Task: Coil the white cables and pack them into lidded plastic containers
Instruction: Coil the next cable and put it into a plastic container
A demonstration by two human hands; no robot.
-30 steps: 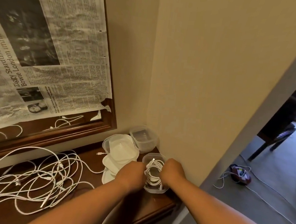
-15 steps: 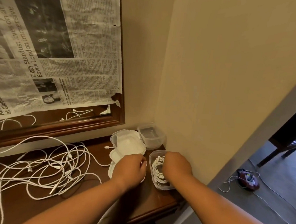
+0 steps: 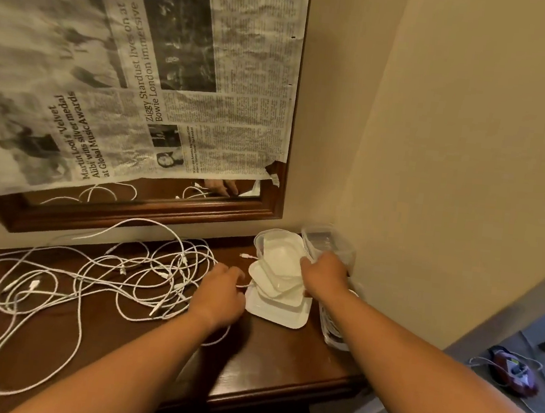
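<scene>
A tangle of white cables (image 3: 105, 276) lies spread over the left of the dark wooden table (image 3: 282, 358). A stack of white lids (image 3: 274, 304) sits right of it, and my right hand (image 3: 324, 274) grips the right edge of the top lid (image 3: 281, 257). An empty clear container (image 3: 321, 238) stands in the corner behind that hand. A second clear container (image 3: 333, 330) with a coiled cable inside stands by the wall, mostly hidden by my right forearm. My left hand (image 3: 222, 288) hovers palm down, fingers loosely apart, between the tangle and the lids, holding nothing.
A wood-framed mirror (image 3: 162, 215) covered with newspaper leans on the wall behind the table. A beige wall closes the right side. On the floor at lower right lies a small red device (image 3: 513, 369) with white cords.
My right hand left the container with the coil and moved up to the lid stack. My left hand shifted left toward the cable tangle. The view swung left.
</scene>
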